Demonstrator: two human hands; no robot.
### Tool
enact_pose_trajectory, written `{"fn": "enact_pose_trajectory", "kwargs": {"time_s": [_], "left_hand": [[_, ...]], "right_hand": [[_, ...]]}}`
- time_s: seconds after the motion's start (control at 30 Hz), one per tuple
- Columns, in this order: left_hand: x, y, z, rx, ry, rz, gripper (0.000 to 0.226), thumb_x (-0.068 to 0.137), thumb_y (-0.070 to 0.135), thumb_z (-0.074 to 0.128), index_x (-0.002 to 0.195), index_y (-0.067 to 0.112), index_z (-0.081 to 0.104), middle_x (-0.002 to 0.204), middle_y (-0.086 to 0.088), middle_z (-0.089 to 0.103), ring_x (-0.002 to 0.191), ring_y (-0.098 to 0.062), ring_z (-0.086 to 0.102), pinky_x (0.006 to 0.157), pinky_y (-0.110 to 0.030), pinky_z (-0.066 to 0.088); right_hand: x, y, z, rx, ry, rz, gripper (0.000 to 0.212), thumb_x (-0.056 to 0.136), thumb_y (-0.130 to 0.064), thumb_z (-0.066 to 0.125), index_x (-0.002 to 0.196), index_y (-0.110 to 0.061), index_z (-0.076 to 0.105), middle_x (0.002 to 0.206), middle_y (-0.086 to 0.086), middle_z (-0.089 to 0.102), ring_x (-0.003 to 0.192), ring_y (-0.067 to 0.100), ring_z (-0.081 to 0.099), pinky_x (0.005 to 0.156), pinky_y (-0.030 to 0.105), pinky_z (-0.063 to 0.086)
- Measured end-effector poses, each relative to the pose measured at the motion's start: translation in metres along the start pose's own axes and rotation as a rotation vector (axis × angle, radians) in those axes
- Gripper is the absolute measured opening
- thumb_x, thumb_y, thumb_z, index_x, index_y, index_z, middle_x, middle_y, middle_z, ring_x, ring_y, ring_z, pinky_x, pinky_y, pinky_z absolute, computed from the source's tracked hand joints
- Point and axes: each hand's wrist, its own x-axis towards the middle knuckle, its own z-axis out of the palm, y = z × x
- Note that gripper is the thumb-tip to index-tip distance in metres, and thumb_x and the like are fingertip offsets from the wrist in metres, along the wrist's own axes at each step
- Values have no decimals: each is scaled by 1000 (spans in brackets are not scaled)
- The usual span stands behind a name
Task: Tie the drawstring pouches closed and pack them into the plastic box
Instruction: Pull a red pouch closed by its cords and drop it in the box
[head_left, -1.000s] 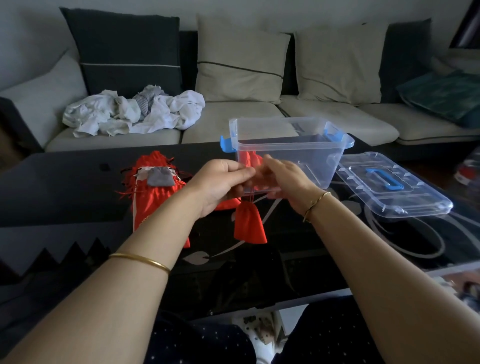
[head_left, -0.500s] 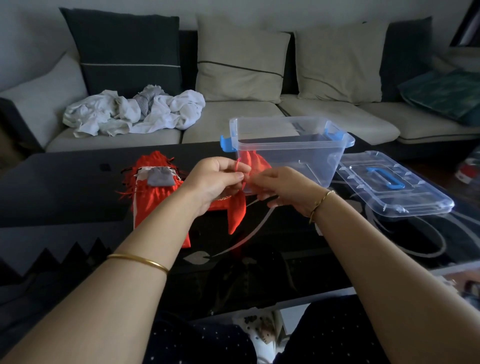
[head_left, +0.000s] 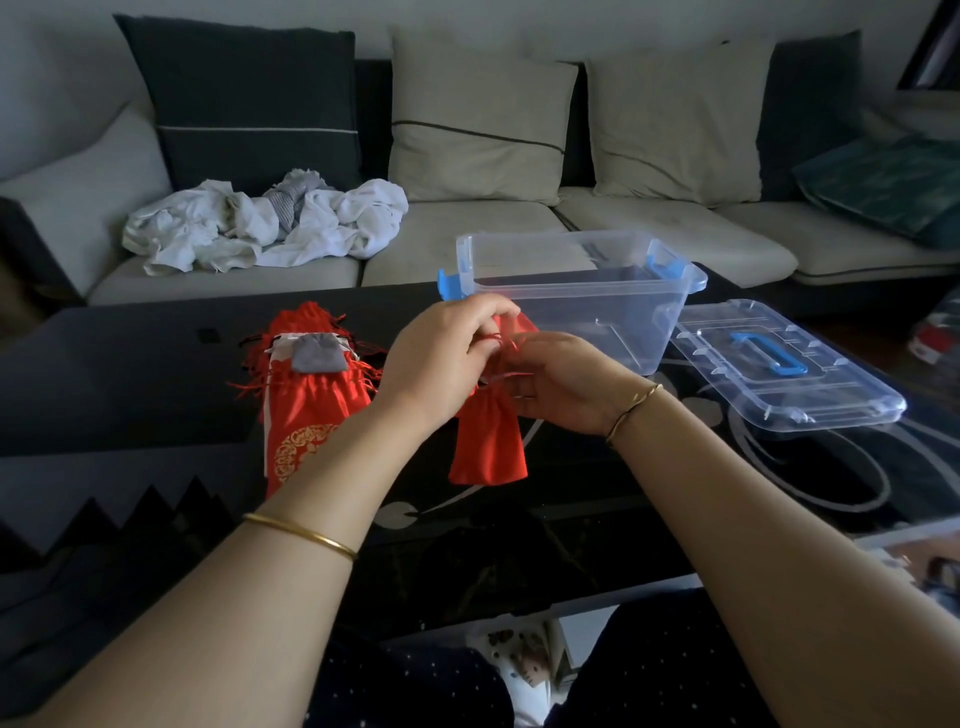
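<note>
A small red drawstring pouch (head_left: 488, 447) hangs between my hands above the dark table. My left hand (head_left: 441, 358) pinches the red cord at the pouch's gathered neck. My right hand (head_left: 561, 384) holds the neck and cord from the right, its fingers curled around them. Just behind my hands stands the clear plastic box (head_left: 587, 291) with blue latches, open and holding no pouches that I can see. A pile of red pouches (head_left: 306, 395) lies to the left, with a small grey pouch (head_left: 318, 353) on top.
The box's clear lid (head_left: 779, 374) with a blue handle lies flat to the right of the box. The black glass table (head_left: 130, 379) runs left and right. Behind it is a sofa with cushions and crumpled white cloth (head_left: 260, 223).
The pouch, swung up and sideways half a second ago, hangs straight down again. My hands have shifted slightly around its neck, still working the cord.
</note>
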Motion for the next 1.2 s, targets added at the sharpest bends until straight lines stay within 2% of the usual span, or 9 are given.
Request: {"fn": "enact_pose_trajectory", "kwargs": {"time_s": [0.23,0.4,0.53,0.7,0.77,0.87,1.0,1.1,1.2], "left_hand": [[0,3,-2,-29,86,-4,31,81,3,65,108,17,68,78,11,62,79,-8,58,77,-21,44],[-1,-4,0,-80,99,-118,19,83,7,66,99,15,72,81,6,66,78,-7,60,73,-13,43],[-3,-10,1,-59,38,-207,13,89,16,61,90,12,74,85,2,71,79,-10,63,69,-9,41],[-4,-16,3,33,-67,-442,39,97,27,45,75,-1,62,75,-15,64,70,-23,58,64,-34,43],[-3,-16,4,-109,-55,-597,39,96,23,44,72,-2,62,85,-20,67,75,-26,59,73,-40,48],[-1,-14,3,-395,-14,-845,34,91,16,44,59,9,54,88,-15,67,80,-23,58,83,-43,50],[-2,-15,3,-504,-26,-953,30,91,12,42,62,10,49,77,-5,65,71,-17,58,68,-31,45],[1,-16,1,-548,40,-996,25,92,7,38,72,13,50,75,1,64,66,-10,56,71,-29,45],[4,-13,-1,-715,137,-979,25,91,4,35,75,15,49,81,4,68,72,-8,61,68,-24,43]], "right_hand": [[-1,2,-3,43,-82,59,16,96,-16,43,95,-11,58,89,6,60,83,20,57,80,33,45],[1,0,-3,-50,59,-9,17,97,-21,46,91,-9,57,81,7,63,72,20,60,70,32,52],[2,2,-6,-84,179,-50,24,96,-22,47,77,-12,58,80,7,64,70,18,62,62,26,51],[0,4,-9,34,280,-7,28,93,-20,51,68,-10,57,72,4,64,68,17,64,65,28,49],[1,4,-10,145,297,15,26,91,-19,52,66,-12,53,73,5,63,68,18,63,66,29,49],[2,5,-12,404,275,38,29,91,-17,51,63,-12,48,71,5,62,66,16,64,59,26,52],[4,4,-15,707,208,-15,35,94,-13,44,59,-11,42,72,9,67,58,16,68,50,22,53],[4,3,-21,630,341,28,35,95,-15,42,60,-12,41,59,3,56,46,12,56,46,20,46],[3,9,-28,471,439,118,37,96,-15,40,59,-12,40,60,3,49,51,12,47,51,23,40]]}}
